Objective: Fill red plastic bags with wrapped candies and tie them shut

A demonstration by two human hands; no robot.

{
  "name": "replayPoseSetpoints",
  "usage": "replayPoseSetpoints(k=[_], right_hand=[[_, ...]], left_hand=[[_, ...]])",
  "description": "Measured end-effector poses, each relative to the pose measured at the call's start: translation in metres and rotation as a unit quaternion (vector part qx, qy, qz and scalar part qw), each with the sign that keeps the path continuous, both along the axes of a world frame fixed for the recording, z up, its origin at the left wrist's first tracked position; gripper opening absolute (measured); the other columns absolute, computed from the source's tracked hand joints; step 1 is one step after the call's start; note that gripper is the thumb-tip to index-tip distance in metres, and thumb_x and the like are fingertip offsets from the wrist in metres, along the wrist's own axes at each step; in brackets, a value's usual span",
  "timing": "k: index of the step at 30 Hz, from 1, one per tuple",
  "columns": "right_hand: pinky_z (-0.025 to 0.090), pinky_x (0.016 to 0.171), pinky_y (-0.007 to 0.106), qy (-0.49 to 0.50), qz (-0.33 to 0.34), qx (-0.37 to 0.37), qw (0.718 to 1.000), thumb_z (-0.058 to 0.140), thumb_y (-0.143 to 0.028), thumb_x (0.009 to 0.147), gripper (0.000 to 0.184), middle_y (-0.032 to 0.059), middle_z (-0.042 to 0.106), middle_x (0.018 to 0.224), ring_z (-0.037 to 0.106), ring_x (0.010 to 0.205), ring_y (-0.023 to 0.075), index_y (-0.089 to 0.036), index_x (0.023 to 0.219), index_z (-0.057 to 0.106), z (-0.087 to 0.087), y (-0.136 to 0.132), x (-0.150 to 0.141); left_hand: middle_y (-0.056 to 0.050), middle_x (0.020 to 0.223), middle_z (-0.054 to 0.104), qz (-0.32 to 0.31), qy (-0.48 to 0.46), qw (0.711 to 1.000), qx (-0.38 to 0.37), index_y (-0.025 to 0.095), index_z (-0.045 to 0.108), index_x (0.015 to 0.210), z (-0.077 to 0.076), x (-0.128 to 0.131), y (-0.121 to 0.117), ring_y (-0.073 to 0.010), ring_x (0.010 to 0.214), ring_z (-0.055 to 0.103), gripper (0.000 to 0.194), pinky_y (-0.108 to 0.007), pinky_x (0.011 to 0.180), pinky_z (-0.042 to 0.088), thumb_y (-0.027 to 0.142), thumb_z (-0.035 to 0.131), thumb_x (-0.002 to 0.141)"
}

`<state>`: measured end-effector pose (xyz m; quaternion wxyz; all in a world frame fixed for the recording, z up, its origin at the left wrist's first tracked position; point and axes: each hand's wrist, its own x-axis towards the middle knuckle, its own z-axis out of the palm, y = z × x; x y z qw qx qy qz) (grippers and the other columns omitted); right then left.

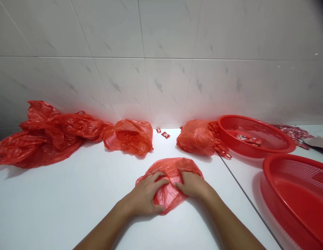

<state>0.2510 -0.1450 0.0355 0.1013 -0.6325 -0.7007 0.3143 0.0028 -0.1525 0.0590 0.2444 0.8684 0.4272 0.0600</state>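
So from the head cam, both hands are down on the tabletop [72, 208], working over a crumpled red plastic bag [171, 169] right in front of the person, near the tabletop's front edge. The left hand [144, 194] is spread wide across the bag's left side, with the fingers [161, 182] pointing in toward the middle. The right hand [194, 184] is pressed on from the other side, flatter and with the fingers closer together. Neither one looks like it's pinching anything; they're just pushing down, with the bag gathered up between them. As for how things stand, there's a big loose heap of red plastic [46, 135] sprawled at the back left, and I can't tell if that's one bag or several. Two more red bags sit bunched into rounder wads against the tiled wall [166, 59], one at back centre [128, 137] and one further right [195, 138], with handle loops trailing from it. Two small red sachets [162, 132] lie on the tabletop between those wads. Over on the right are two red plastic mesh baskets, the far one [255, 119] holding some red-and-white packets [250, 140], and the near one [271, 166] cut off by the frame. Behind them there's a patterned red pile [293, 133], too far off to make out.
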Motion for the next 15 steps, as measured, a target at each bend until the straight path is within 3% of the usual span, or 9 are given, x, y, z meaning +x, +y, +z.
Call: replayPoseSetpoints(k=[3, 7, 9, 12, 15], right_hand=[[0.049, 0.088, 0.035, -0.015, -0.009, 0.052, 0.999, 0.052, -0.031, 0.098, 0.035, 0.0156, 0.075, 0.12, 0.07, 0.108, 0.0291, -0.014, 0.122, 0.071, -0.003, 0.003, -0.001], [0.047, 0.076, 0.032, -0.033, -0.004, 0.122, 0.992, 0.048, -0.016, 0.095, 0.028, 0.0106, 0.078, 0.101, 0.07, 0.085, 0.0233, -0.016, 0.104, 0.074, -0.002, 0.005, -0.003], [0.047, 0.075, 0.032, -0.029, -0.001, 0.146, 0.989, 0.047, -0.015, 0.095, 0.028, 0.0112, 0.078, 0.098, 0.07, 0.083, 0.0235, -0.015, 0.099, 0.074, 0.001, 0.002, -0.007], [0.049, 0.083, 0.031, 0.011, 0.033, 0.169, 0.985, 0.045, -0.016, 0.098, 0.032, 0.0107, 0.079, 0.106, 0.072, 0.092, 0.0236, -0.015, 0.108, 0.075, 0.003, -0.001, -0.016], [0.051, 0.091, 0.032, 0.033, 0.04, 0.104, 0.993, 0.045, -0.023, 0.102, 0.038, 0.0095, 0.077, 0.121, 0.073, 0.104, 0.0241, -0.02, 0.13, 0.071, -0.005, 0.001, -0.019]], left_hand=[[-0.003, 0.167, 0.042, 0.027, 0.012, 1.0, -0.001, 0.04, 0.05, 0.154, -0.002, -0.004, 0.002, -0.0377, 0.153, 0.039, 0.093, -0.052, 0.122, 0.04, 0.029, 0.078, 0.067], [-0.004, 0.167, 0.042, 0.039, 0.033, 0.999, -0.012, 0.043, 0.042, 0.16, -0.006, -0.007, 0.002, -0.0397, 0.155, 0.037, 0.099, -0.056, 0.121, 0.041, 0.035, 0.08, 0.068], [-0.004, 0.168, 0.042, 0.027, 0.042, 0.999, -0.015, 0.043, 0.04, 0.162, -0.009, -0.006, 0.002, -0.0407, 0.156, 0.034, 0.101, -0.059, 0.122, 0.038, 0.038, 0.08, 0.07], [-0.003, 0.173, 0.034, 0.006, 0.044, 0.999, -0.003, 0.042, 0.036, 0.164, -0.012, -0.006, 0.002, -0.0408, 0.158, 0.03, 0.1, -0.062, 0.125, 0.032, 0.039, 0.078, 0.074], [-0.002, 0.171, 0.037, -0.004, 0.039, 0.999, 0.015, 0.039, 0.043, 0.161, -0.012, -0.005, 0.003, -0.0417, 0.159, 0.029, 0.089, -0.066, 0.127, 0.027, 0.036, 0.075, 0.079]])
